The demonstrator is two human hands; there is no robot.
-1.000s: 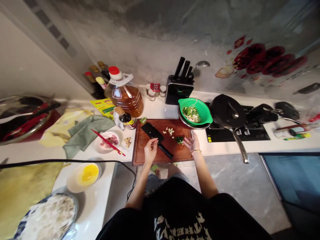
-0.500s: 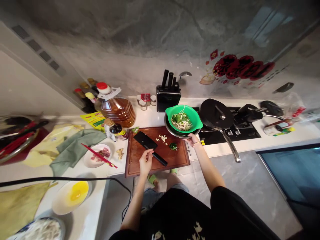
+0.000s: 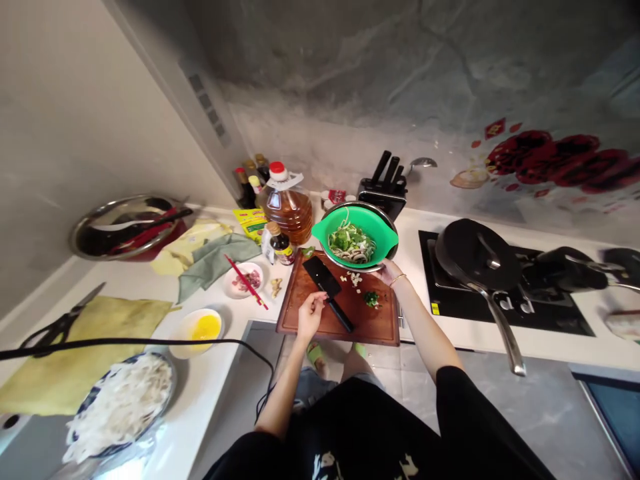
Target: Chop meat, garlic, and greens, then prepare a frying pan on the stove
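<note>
My right hand (image 3: 389, 272) grips the rim of a metal bowl (image 3: 393, 252). A green colander (image 3: 385, 230) sits in the bowl, holding sliced mushrooms and leafy greens (image 3: 353, 243). Both are held over the far edge of a wooden cutting board (image 3: 295, 313). My left hand (image 3: 311, 313), thumb and fingers pinched together, hovers by the black cleaver (image 3: 323, 277); anything between the fingertips is too small to make out. On the board lie the cleaver, chopped white pieces (image 3: 354, 279) and chopped greens (image 3: 371, 298).
Left of the board are a sauce bottle (image 3: 283, 245), a large oil jug (image 3: 290, 210), a bowl of meat (image 3: 235, 283) with red chopsticks, and a bowl of yellow egg (image 3: 206, 327). A black cable (image 3: 150, 342) crosses the left counter. A lidded pan (image 3: 475, 257) stands on the stove at right.
The view has turned left, bringing the left counter further in. My right hand has carried the bowl and colander leftward over the board's far edge. My left hand stays by the cleaver.
</note>
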